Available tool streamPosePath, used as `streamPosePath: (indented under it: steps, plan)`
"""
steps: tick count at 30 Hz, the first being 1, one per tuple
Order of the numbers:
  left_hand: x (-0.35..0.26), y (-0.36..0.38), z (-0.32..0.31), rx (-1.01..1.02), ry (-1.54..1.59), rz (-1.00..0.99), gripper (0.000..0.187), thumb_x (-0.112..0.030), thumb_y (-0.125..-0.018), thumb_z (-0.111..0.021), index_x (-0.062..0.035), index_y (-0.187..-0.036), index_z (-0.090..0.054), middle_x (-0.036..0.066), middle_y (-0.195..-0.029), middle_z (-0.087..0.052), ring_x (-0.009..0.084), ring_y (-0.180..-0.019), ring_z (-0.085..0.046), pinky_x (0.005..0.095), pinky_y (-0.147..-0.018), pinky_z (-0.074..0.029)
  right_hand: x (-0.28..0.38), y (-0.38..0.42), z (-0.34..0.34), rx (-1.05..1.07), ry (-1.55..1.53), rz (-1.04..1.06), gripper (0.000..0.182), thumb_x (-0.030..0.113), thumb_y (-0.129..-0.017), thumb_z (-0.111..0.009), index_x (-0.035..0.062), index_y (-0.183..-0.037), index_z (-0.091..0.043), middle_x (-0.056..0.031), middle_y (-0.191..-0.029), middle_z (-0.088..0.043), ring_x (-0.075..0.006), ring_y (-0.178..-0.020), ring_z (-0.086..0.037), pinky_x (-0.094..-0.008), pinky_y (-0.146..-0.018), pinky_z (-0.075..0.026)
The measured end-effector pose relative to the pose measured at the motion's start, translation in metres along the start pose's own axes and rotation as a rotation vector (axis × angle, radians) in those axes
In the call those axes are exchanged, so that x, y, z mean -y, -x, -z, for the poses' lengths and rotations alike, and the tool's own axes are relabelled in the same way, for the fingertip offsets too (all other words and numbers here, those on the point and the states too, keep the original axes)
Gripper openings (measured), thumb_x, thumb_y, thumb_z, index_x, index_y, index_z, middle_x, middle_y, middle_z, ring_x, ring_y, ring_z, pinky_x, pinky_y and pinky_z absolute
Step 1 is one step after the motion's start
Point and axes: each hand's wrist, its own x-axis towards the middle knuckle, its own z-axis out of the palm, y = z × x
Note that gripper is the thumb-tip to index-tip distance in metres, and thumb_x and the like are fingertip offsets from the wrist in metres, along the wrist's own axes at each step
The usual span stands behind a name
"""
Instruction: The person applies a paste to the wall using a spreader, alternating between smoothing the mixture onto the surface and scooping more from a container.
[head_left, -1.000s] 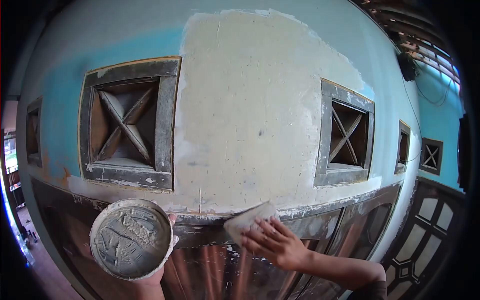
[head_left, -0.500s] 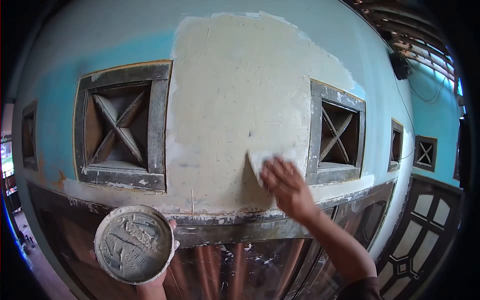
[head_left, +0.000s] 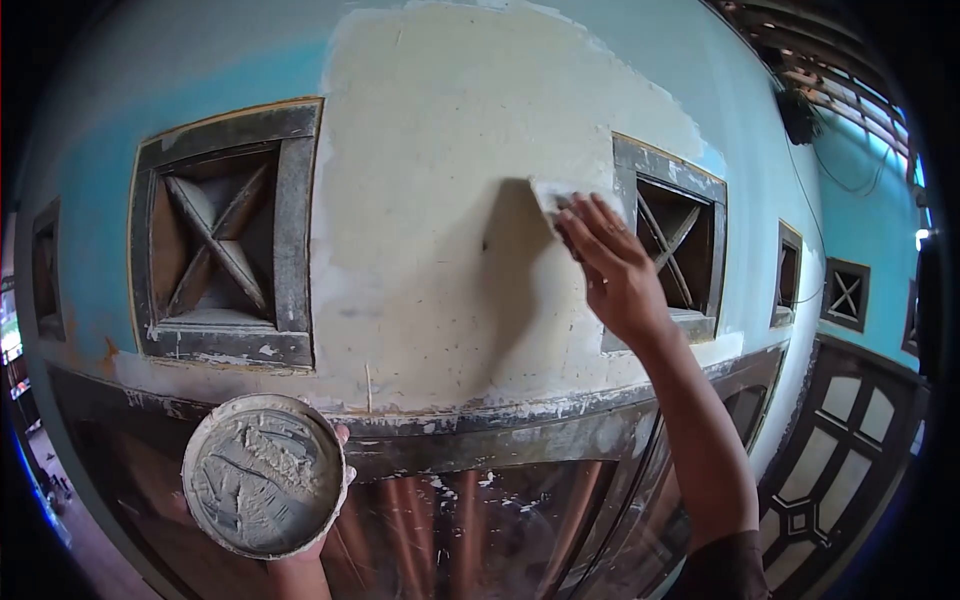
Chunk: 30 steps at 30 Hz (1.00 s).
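Observation:
My left hand (head_left: 345, 462) grips a round tub of putty (head_left: 262, 478) from beneath and along its right side. Grey-white paste with scraped tracks covers the tub's inside, and dried smears coat its rim. Up against the wall, my right hand (head_left: 612, 252) is closed on a pale, flat putty spreader (head_left: 553, 192), fingers laid over its face. The spreader's edge is close to the cream-coloured skimmed patch (head_left: 430, 200), left of the right-hand wooden vent frame. A shadow of the hand and spreader falls on the patch.
Wooden vents with crossed bars flank the patch, a large one (head_left: 222, 235) at left and another (head_left: 672, 235) at right. Below runs a dark, paint-spotted wooden lintel (head_left: 470, 445) over glazed panels. A panelled door (head_left: 835, 460) stands at far right, with cables hanging above it.
My right hand and the spreader have moved up the wall and slightly right, beside the right vent. The left hand still holds the tub, and the view has shifted a little.

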Motion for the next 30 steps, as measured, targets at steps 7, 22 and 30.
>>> streamPosePath:
  steps: [7, 22, 30]
  plan:
    - [0.010, 0.027, 0.001, -0.456, 0.296, 0.051, 0.105, -0.087, -0.085, -0.040, -0.0132, -0.159, -0.027, 0.022, -0.160, -0.033, 0.0499, -0.145, -0.032, 0.0741, -0.112, -0.032, 0.091, 0.126, 0.010, 0.473, -0.195, 0.163, 0.058, 0.002, -0.094, -0.058, 0.0151, -0.149, -0.049, -0.0129, -0.160, -0.039, -0.0299, -0.150, -0.034, -0.0499, -0.125, -0.025]
    - [0.116, 0.078, -0.055, -0.593, 0.291, 0.401, 0.139, -0.071, -0.054, -0.089, -0.0065, -0.159, -0.023, 0.027, -0.162, -0.023, 0.0438, -0.148, -0.030, 0.0602, -0.118, -0.033, 0.118, 0.169, 0.114, 0.090, -1.509, -1.592, 0.021, 0.011, -0.096, -0.062, -0.0055, -0.109, -0.065, -0.0086, -0.092, -0.070, -0.0138, -0.078, -0.067, -0.0264, -0.070, -0.054]
    - [0.162, 0.076, -0.062, -0.493, 0.245, 0.350, 0.129, -0.069, -0.064, -0.085, -0.0031, -0.158, -0.027, 0.031, -0.160, -0.026, 0.0477, -0.146, -0.031, 0.0622, -0.120, -0.029, 0.093, 0.162, 0.123, 0.666, -1.441, -1.677, 0.023, 0.009, -0.096, -0.063, -0.0049, -0.113, -0.068, -0.0020, -0.084, -0.066, -0.0078, -0.073, -0.059, -0.0243, -0.066, -0.045]
